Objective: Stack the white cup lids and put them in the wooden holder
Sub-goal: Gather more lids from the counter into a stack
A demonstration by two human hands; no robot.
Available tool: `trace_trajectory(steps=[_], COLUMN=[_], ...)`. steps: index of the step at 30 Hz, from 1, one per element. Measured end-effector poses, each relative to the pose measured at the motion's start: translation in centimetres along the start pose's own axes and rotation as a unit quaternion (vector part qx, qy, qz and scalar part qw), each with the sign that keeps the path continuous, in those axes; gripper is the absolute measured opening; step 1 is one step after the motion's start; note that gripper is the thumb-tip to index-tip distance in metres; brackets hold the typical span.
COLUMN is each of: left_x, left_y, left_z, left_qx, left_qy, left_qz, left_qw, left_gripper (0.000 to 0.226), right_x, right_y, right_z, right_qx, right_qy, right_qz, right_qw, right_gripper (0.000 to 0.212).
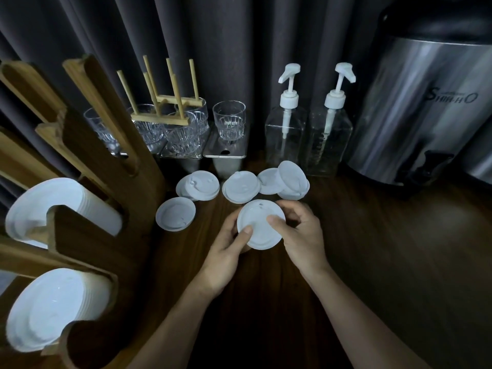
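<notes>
Both hands hold one white cup lid (262,230) above the dark wooden table, underside toward me. My left hand (229,251) grips its left edge with the thumb on the face. My right hand (300,233) pinches its right edge, thumb on top. Several loose white lids lie beyond: one upside down (175,213), a small pile (198,185), another pile (241,187) and a tilted group (286,181). The wooden holder (87,222) stands at the left, with stacked lids in two slots (77,206) (53,307).
Clear glasses (229,120) on metal tins and a wooden peg rack (162,102) stand at the back. Two clear pump bottles (286,123) stand right of them. A large steel urn (426,110) fills the right rear. Dark curtain behind. Bare tabletop (386,249) at right.
</notes>
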State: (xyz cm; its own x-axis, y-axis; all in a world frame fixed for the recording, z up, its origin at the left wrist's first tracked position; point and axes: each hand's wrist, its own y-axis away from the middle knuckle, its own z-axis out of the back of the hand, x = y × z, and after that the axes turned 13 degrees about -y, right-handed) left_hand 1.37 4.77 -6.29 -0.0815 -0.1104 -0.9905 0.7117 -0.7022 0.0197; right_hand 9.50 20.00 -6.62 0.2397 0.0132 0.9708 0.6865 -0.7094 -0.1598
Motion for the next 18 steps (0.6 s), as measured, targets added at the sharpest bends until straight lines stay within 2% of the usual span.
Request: trace_trajectory(steps=[4, 8, 13, 18], left_x=[0.3, 0.4, 0.7, 0.2], left_y=[-0.3, -0.2, -0.2, 0.1], left_z=[0.0, -0.1, 0.1, -0.1], left_qx=[-0.014, -0.019, -0.020, -0.022], left_qy=[0.020, 0.012, -0.007, -0.012], left_qz=[0.018, 0.011, -0.001, -0.005], left_qw=[1.000, 1.000, 1.000, 1.000], left_gripper=[0.036, 0.043, 0.050, 0.039], right_x=[0.6, 1.4, 1.6, 1.6], right_y=[-0.1, 0.3, 0.2, 0.3], right_z=[-0.1, -0.4, -0.5, -0.4], right_qx=[0.019, 0.062, 0.072, 0.079], right_qy=[-0.007, -0.022, -0.029, -0.012], right_qz=[-0.032, -0.041, -0.020, -0.012], right_qw=[0.999, 0.997, 0.997, 0.997], right_gripper=[0.030, 0.020, 0.027, 0.025])
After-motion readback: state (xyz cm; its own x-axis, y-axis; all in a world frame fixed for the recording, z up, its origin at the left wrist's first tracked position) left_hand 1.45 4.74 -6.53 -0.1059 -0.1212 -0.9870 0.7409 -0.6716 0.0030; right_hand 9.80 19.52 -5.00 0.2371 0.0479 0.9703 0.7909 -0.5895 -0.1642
